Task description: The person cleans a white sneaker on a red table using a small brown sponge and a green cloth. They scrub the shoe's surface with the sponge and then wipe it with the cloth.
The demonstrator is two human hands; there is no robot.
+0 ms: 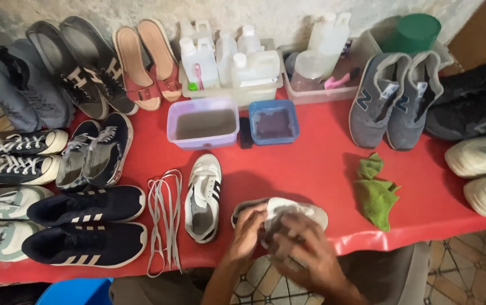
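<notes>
Lower centre of frame: a white sneaker lies on its side at the front edge of the red table. The left hand grips its heel end, fingers curled around the shoe. The right hand is blurred, fingers bent over a pale cloth pressed on the shoe's side. Just left stands the matching white sneaker, upright, with loose grey laces beside it. A green rag lies right of centre. Upper centre: a lilac tub and a blue tub, side by side.
</notes>
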